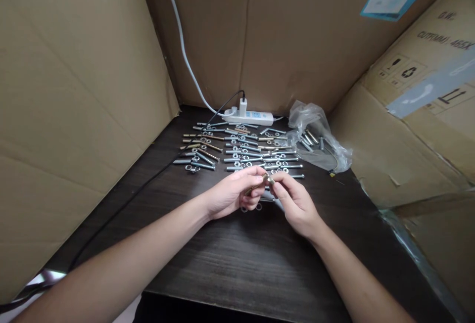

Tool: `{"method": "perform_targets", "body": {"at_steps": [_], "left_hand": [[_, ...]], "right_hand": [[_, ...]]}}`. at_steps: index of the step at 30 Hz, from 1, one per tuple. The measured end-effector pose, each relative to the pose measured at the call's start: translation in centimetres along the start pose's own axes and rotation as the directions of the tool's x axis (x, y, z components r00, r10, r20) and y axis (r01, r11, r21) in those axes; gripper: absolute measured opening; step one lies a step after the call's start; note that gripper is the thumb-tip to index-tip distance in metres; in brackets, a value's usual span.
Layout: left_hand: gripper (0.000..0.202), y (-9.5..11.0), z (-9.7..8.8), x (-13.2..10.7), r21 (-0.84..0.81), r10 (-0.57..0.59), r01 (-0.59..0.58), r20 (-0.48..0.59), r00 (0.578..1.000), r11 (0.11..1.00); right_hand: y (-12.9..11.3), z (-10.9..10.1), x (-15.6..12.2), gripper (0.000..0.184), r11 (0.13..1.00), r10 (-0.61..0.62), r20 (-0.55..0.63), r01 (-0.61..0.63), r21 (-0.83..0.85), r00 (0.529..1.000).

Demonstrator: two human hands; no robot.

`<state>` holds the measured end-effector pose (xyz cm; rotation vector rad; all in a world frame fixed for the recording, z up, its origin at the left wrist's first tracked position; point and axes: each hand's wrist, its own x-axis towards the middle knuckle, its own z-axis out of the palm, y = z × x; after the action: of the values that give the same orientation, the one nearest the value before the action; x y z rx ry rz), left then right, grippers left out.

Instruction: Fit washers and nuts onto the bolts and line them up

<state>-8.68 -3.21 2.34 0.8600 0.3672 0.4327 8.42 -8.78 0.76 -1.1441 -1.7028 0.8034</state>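
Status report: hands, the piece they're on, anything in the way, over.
Left hand gripping bolt. Right hand pinching small part at its end, details unclear. Cable crosses table at left, apart from both hands.

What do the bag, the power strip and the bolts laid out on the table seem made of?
Bag: thin clear plastic, judging by its see-through, crinkled film.
Power strip: probably hard plastic, with a smooth white casing.
Bolts: metal, perhaps plated steel, judging by their shine; most look silvery, some brassy.
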Motion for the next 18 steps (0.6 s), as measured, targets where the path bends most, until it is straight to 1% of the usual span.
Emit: {"method": "perform_targets", "body": {"at_steps": [7,13,18], "left_hand": [[0.011,-0.16,-0.17,0.05,0.007,0.006,-0.006,-0.008,1.0,1.0],[0.016,-0.3,-0.15,0.08,-0.005,-0.019,0.019,-0.019,1.0,1.0],[0.02,-0.36,-0.08,0.23,0.014,-0.018,0.019,-0.037,0.999,1.0]], "right_hand": [[-0.02,0.12,-0.05,0.013,0.997,-0.041,-0.024,0.04,-0.059,0.999],[-0.42,0.34,-0.37,0.008,0.987,-0.095,-0.08,0.084,-0.136,0.992],[-0.5,0.62,-0.62,0.012,0.985,-0.043,-0.065,0.032,-0.172,0.997]]}}
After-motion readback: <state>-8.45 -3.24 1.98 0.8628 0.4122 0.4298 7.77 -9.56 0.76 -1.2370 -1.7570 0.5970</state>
